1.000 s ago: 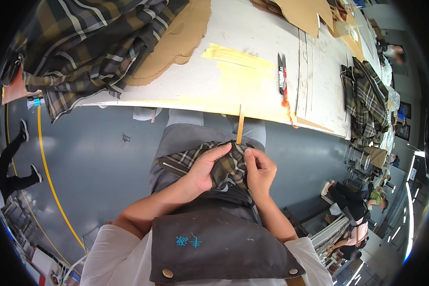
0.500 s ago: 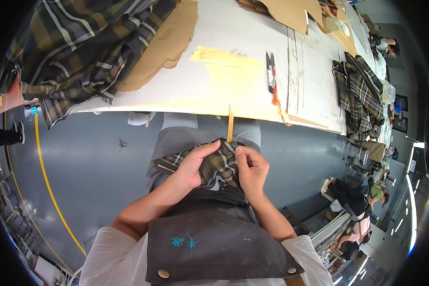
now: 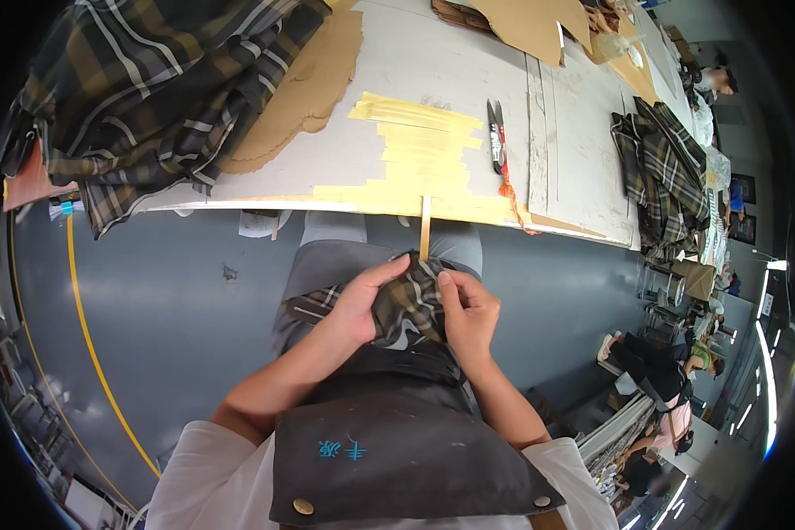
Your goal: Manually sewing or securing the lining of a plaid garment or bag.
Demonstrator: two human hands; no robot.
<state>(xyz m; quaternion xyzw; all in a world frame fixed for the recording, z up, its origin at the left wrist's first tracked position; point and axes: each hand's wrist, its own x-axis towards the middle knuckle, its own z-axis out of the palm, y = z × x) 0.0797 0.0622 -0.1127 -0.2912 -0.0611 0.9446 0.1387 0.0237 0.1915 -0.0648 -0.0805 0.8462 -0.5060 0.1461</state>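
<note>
A small plaid cloth piece [image 3: 405, 305] in brown, black and white hangs between my hands over my lap, bunched at its upper edge. My left hand [image 3: 359, 305] is closed on its left side, thumb laid along the top edge. At the right edge my right hand [image 3: 473, 316] pinches the cloth between thumb and curled fingers. A narrow, flat wooden-looking strip [image 3: 426, 230] sticks out from the table's near edge toward me. Its lower end meets the top of the cloth between my hands; whether it goes inside the cloth is hidden.
On the white table [image 3: 327, 163] lie yellow tape strips [image 3: 420, 146] and thread snips [image 3: 496, 141] with an orange cord. Plaid fabric [image 3: 163, 88] heaps over brown paper [image 3: 314, 93] at left. More plaid pieces [image 3: 658, 168] hang at right, where several people work farther off.
The view has shifted slightly. My hands keep their hold on the cloth at the strip's end, with only a very small movement of the cloth.
</note>
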